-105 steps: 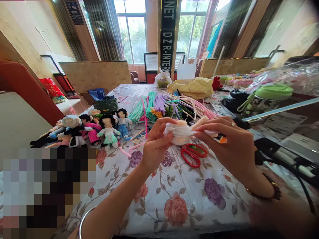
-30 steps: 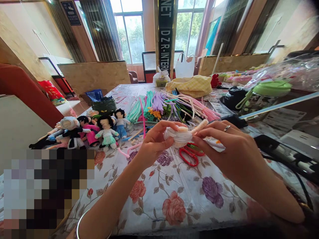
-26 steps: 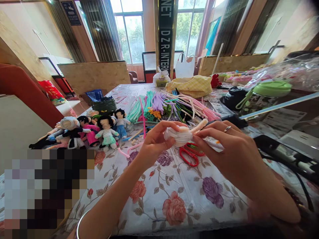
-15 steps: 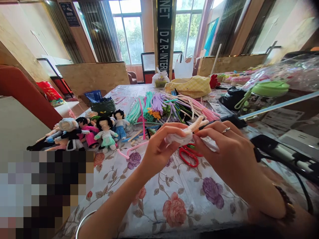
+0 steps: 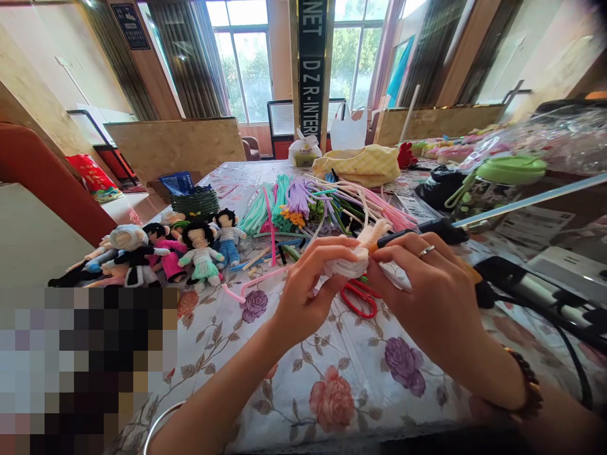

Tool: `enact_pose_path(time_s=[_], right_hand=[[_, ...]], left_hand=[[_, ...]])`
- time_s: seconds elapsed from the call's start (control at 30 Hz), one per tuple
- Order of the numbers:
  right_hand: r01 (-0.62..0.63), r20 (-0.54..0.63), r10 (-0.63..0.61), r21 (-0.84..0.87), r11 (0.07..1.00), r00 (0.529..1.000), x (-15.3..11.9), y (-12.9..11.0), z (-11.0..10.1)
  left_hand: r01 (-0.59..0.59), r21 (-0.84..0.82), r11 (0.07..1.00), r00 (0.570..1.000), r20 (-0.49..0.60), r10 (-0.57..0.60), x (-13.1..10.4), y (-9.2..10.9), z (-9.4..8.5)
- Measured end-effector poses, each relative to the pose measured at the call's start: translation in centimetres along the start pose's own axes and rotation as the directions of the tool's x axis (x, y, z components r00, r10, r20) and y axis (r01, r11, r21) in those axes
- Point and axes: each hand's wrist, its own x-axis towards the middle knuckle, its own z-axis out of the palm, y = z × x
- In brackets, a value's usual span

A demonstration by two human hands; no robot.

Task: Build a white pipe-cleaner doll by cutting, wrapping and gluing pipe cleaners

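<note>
1. Grip of the left hand (image 5: pixel 306 291): the thumb and fingers were clamped on a white fuzzy bundle (image 5: pixel 348 264), which was held up above the desk (image 5: pixel 284 392).
2. Next to it, the right hand (image 5: pixel 427 284) had its bent fingertips at the bundle's right side. I could not tell whether they were pinched on it. Peach fuzzy pieces (image 5: pixel 378 232) stuck up by those fingertips, and a dark tool (image 5: pixel 394 237) with an orange tip lay along them; how it was held could not be told.
3. On the far left of the desk sat a cluster of small dolls (image 5: pixel 202 249), with a dark green basket (image 5: pixel 195 203) behind them and a blue packet (image 5: pixel 177 184) on top.
4. Right of the dolls, a bent pink stem (image 5: pixel 251 287) lay on the flowered cloth.
5. Farther back in the middle, bunches of coloured fuzzy stems (image 5: pixel 298 199) were heaped together, with a yellow checked pouch (image 5: pixel 360 165) behind them.
6. Red-handled scissors (image 5: pixel 359 300) lay below the bundle, partly hidden by the hands.
7. Over on the right stood a jar with a green lid (image 5: pixel 509 169).
</note>
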Motion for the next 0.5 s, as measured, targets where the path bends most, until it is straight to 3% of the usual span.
enact_pose_path(time_s=[0.3, 0.5], right_hand=[[-0.118, 0.103, 0.106, 0.112, 0.987, 0.989, 0.1, 0.9, 0.5], [-0.243, 0.206, 0.209, 0.158, 0.957, 0.956, 0.6, 1.4, 0.9]], left_hand=[[0.128, -0.026, 0.991, 0.99, -0.062, -0.13, 0.2, -0.2, 0.1], [0.112, 0.106, 0.988, 0.988, -0.116, -0.1, 0.3, -0.7, -0.2]])
